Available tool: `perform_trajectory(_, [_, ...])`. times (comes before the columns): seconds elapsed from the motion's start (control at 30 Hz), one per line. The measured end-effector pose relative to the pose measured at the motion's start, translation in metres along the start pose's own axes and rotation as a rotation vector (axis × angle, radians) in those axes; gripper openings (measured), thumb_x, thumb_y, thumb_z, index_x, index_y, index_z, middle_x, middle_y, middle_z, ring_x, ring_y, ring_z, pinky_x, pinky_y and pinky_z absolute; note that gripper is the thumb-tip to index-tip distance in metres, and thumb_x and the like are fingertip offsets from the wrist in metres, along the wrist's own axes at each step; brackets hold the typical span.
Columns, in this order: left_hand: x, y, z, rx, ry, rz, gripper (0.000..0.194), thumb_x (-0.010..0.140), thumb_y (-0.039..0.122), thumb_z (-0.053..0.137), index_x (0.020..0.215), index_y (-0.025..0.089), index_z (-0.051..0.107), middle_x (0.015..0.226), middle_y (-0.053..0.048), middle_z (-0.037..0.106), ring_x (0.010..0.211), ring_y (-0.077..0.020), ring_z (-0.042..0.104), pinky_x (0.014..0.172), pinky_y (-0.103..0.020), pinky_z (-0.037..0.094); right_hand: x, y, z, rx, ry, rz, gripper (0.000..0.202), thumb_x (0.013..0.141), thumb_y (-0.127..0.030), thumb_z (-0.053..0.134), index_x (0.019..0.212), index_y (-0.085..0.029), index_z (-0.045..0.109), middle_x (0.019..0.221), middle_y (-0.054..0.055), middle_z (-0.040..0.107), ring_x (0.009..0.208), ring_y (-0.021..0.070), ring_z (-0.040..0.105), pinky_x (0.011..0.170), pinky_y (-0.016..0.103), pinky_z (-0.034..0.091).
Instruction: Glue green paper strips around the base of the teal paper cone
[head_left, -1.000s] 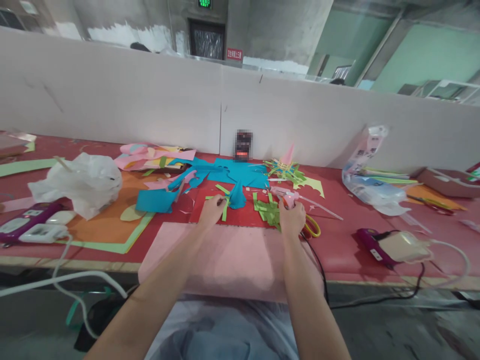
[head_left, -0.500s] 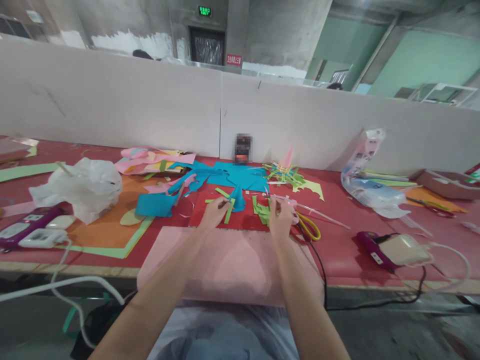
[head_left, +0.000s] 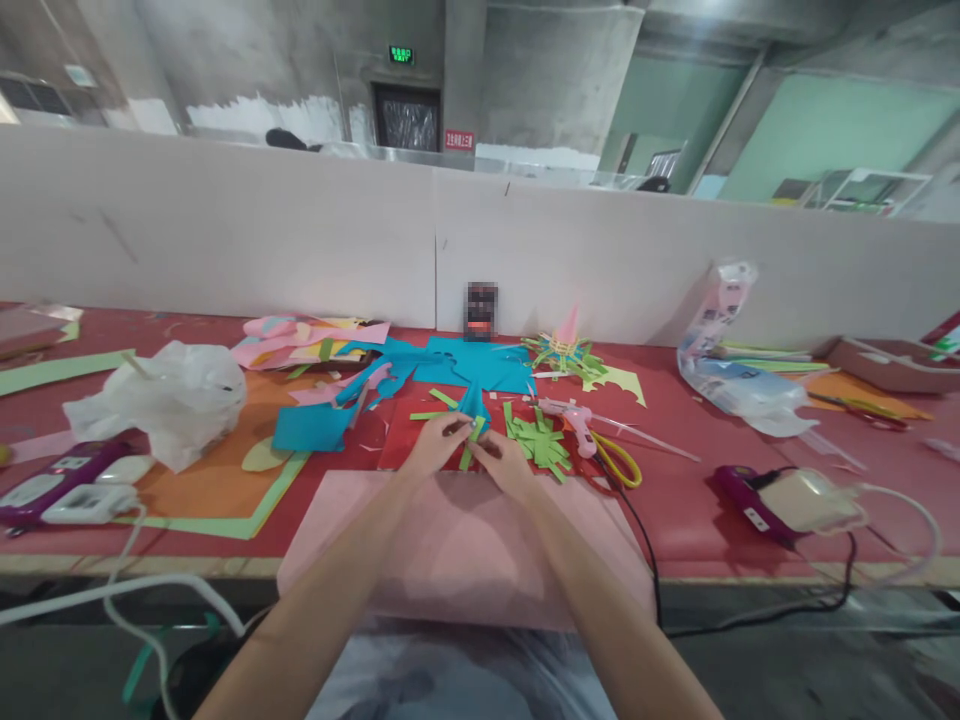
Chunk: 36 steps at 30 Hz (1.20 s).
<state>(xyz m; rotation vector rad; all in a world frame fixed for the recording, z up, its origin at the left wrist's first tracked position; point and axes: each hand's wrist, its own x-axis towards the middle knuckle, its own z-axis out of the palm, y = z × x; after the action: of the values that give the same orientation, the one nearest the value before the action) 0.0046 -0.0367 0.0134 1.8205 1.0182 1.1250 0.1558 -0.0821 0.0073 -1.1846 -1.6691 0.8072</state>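
Note:
My left hand (head_left: 439, 444) and my right hand (head_left: 502, 462) are close together over the red board (head_left: 409, 418). Both have closed fingers at a blue paper cone (head_left: 473, 400) with green strips around its lower end. The left fingertips pinch at the cone's near end. A short green strip (head_left: 477, 430) shows between the hands, at the right fingertips. Beside my right hand lies a pile of green strips (head_left: 538, 440). The pink glue gun (head_left: 579, 425) rests just right of that pile, next to yellow-handled scissors (head_left: 619, 460).
Blue paper (head_left: 495, 365) lies behind the hands, with a pink cone ornament (head_left: 570, 330) to its right. A crumpled white bag (head_left: 169, 400) and orange paper (head_left: 217, 475) are at left. Two purple power strips (head_left: 71, 470) (head_left: 754, 505) flank the work, with cables at the front edge.
My right hand has moved left from beside the glue gun and green pile to the blue cone, meeting my left hand. The view has tilted slightly upward.

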Motion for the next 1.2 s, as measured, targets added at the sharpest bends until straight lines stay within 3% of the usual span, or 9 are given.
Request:
perform_trajectory(0.2, [0.000, -0.001, 0.000, 0.016, -0.028, 0.001, 0.021, 0.074, 0.036, 0.058, 0.080, 0.016, 0.065, 0.079, -0.003, 0.067, 0.070, -0.0154, 0.058, 0.065, -0.025, 0.044, 0.002, 0.004, -0.002, 0.081, -0.030, 0.069, 0.026, 0.077, -0.044, 0.056, 0.070, -0.018, 0.056, 0.062, -0.002, 0.057, 0.057, 0.0115, 0.050, 0.057, 0.024, 0.040])
perform_trajectory(0.47, [0.001, -0.003, -0.001, -0.029, 0.046, -0.030, 0.018, 0.073, 0.033, 0.058, 0.078, 0.016, 0.061, 0.073, -0.003, 0.065, 0.069, -0.0154, 0.059, 0.065, -0.026, 0.045, 0.001, 0.008, 0.001, 0.108, -0.074, 0.071, 0.021, 0.078, -0.039, 0.057, 0.077, -0.018, 0.058, 0.068, -0.001, 0.060, 0.061, 0.0113, 0.053, 0.061, 0.024, 0.040])
perform_trajectory(0.77, [0.003, -0.010, -0.001, 0.011, 0.075, -0.028, 0.020, 0.075, 0.036, 0.056, 0.080, 0.017, 0.062, 0.076, -0.002, 0.066, 0.071, -0.0155, 0.059, 0.067, -0.026, 0.045, -0.001, 0.001, -0.001, 0.128, -0.080, 0.086, 0.018, 0.078, -0.035, 0.057, 0.075, -0.017, 0.058, 0.060, -0.005, 0.052, 0.055, 0.0088, 0.045, 0.057, 0.022, 0.035])
perform_trajectory(0.93, [0.002, -0.015, 0.000, 0.018, 0.019, -0.001, 0.024, 0.076, 0.040, 0.057, 0.077, 0.016, 0.061, 0.074, -0.002, 0.063, 0.068, -0.0145, 0.057, 0.063, -0.025, 0.043, 0.001, 0.005, 0.000, 0.130, -0.073, 0.071, 0.021, 0.079, -0.038, 0.056, 0.075, -0.017, 0.057, 0.059, -0.005, 0.052, 0.054, 0.0089, 0.045, 0.057, 0.023, 0.035])
perform_trajectory(1.03, [0.001, -0.014, 0.001, 0.054, -0.003, 0.016, 0.026, 0.076, 0.042, 0.057, 0.070, 0.016, 0.058, 0.069, 0.000, 0.060, 0.065, -0.0133, 0.054, 0.061, -0.024, 0.041, 0.001, 0.006, 0.000, 0.132, -0.064, 0.056, 0.022, 0.080, -0.039, 0.057, 0.075, -0.017, 0.056, 0.060, -0.004, 0.054, 0.055, 0.0089, 0.046, 0.057, 0.022, 0.035])
perform_trajectory(1.2, [0.001, -0.012, 0.000, 0.072, 0.055, 0.003, 0.028, 0.076, 0.044, 0.057, 0.068, 0.017, 0.056, 0.067, 0.000, 0.058, 0.065, -0.0134, 0.052, 0.061, -0.024, 0.040, -0.001, 0.005, 0.001, 0.153, -0.082, 0.068, 0.023, 0.080, -0.040, 0.057, 0.075, -0.017, 0.057, 0.064, -0.002, 0.061, 0.060, 0.0116, 0.056, 0.061, 0.023, 0.040])
